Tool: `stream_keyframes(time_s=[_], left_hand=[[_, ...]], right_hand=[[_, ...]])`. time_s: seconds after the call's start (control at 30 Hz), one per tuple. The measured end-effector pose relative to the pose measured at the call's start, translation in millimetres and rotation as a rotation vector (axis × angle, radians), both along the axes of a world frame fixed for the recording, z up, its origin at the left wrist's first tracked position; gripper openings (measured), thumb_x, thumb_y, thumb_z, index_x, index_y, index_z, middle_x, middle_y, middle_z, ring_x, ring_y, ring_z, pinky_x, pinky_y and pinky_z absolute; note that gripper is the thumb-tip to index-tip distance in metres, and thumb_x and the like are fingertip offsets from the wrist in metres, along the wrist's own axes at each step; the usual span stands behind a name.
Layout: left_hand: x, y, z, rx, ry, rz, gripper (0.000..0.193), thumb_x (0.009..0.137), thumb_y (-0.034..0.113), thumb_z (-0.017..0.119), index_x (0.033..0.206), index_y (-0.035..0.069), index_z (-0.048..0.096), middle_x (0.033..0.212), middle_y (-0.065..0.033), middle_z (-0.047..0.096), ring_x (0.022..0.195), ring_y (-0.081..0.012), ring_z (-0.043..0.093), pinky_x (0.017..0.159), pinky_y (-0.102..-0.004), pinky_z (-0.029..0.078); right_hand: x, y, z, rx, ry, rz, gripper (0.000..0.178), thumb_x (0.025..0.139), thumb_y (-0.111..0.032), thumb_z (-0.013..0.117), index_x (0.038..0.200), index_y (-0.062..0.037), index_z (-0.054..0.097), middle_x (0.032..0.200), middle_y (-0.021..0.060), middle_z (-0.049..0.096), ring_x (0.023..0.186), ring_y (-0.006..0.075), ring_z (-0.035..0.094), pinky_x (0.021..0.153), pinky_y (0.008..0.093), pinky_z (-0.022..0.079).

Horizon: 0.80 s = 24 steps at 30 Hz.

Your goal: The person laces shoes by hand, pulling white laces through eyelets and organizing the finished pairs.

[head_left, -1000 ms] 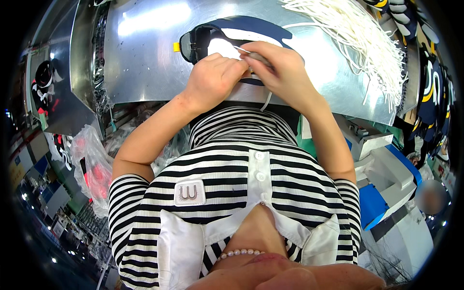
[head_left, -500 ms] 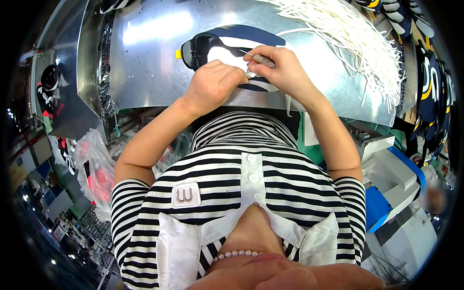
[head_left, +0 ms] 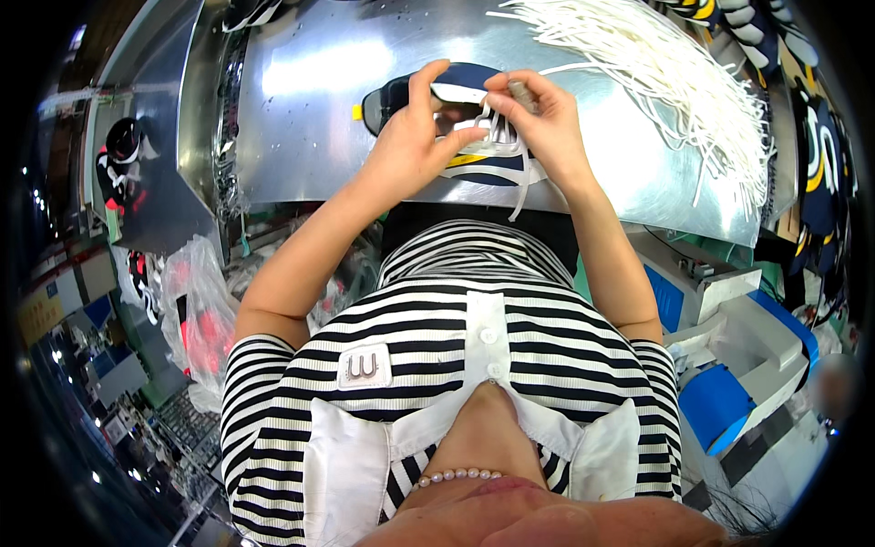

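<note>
A navy, white and yellow shoe upper (head_left: 469,75) lies on the metal table in front of me. White lace (head_left: 522,187) runs through its eyelet area, and one end hangs toward the table's near edge. My left hand (head_left: 406,146) is at the upper's left side, thumb and forefinger spread wide, the thumb tip beside the lacing. The right hand (head_left: 554,123) is closed, with a small tool's greyish handle (head_left: 521,94) in its grip; the tool's tip is hidden. A loop of lace shows at the right thumb and fingertip, apparently pinched there.
A heap of loose white laces (head_left: 656,91) covers the table's far right. More shoe uppers (head_left: 811,196) hang at the right. A blue and grey machine (head_left: 729,365) stands below right, a clear plastic bag (head_left: 196,310) below left. A metal ledge (head_left: 173,173) borders the table.
The left hand has opened from a closed grip, its forefinger now raised. The right hand has shifted slightly right, its tool turned more upright. More lace shows on the upper.
</note>
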<state>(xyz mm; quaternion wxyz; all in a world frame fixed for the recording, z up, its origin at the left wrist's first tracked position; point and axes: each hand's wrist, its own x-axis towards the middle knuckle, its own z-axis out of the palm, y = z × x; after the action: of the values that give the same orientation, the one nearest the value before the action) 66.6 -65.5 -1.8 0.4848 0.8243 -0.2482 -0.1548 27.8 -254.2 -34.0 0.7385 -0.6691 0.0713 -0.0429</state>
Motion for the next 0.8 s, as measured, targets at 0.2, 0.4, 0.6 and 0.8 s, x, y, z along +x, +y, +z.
stream_keyframes(time_s=[0.2, 0.4, 0.6, 0.8], left_hand=[[0, -10, -10, 0.101, -0.109, 0.143, 0.036, 0.087, 0.019, 0.076, 0.115, 0.001, 0.060, 0.091, -0.0088, 0.068, 0.082, -0.0111, 0.065, 0.071, -0.0256, 0.050], [-1, -12, -16, 0.028, -0.162, 0.189, 0.028, 0.083, 0.011, 0.078, 0.106, 0.000, 0.065, 0.097, -0.0086, 0.070, 0.081, -0.0109, 0.067, 0.072, -0.0235, 0.053], [-5, -12, -19, 0.072, -0.224, 0.221, 0.025, 0.080, 0.008, 0.079, 0.102, 0.002, 0.067, 0.093, -0.0080, 0.069, 0.079, -0.0122, 0.067, 0.070, -0.0247, 0.052], [-6, -14, -14, 0.167, -0.341, 0.214, 0.025, 0.078, 0.012, 0.081, 0.099, 0.004, 0.069, 0.090, -0.0074, 0.068, 0.079, -0.0177, 0.063, 0.071, -0.0291, 0.051]], right_hand=[[7, 6, 3, -0.098, -0.003, 0.020, 0.019, 0.086, -0.007, 0.072, 0.105, -0.0031, 0.070, 0.090, 0.0039, 0.072, 0.081, 0.0073, 0.064, 0.074, 0.0225, 0.051], [-9, 5, 25, -0.289, -0.007, -0.039, 0.022, 0.095, -0.020, 0.064, 0.108, -0.0025, 0.065, 0.086, 0.0079, 0.072, 0.076, 0.0168, 0.068, 0.071, 0.0287, 0.052], [-28, -6, 26, -0.531, -0.115, 0.057, 0.016, 0.095, -0.019, 0.062, 0.098, -0.0033, 0.059, 0.081, 0.0125, 0.070, 0.072, 0.0266, 0.069, 0.064, 0.0340, 0.052], [-21, -11, 23, -0.695, -0.120, 0.086, 0.013, 0.090, -0.016, 0.067, 0.095, -0.0053, 0.061, 0.078, 0.0094, 0.070, 0.068, 0.0267, 0.068, 0.060, 0.0342, 0.051]])
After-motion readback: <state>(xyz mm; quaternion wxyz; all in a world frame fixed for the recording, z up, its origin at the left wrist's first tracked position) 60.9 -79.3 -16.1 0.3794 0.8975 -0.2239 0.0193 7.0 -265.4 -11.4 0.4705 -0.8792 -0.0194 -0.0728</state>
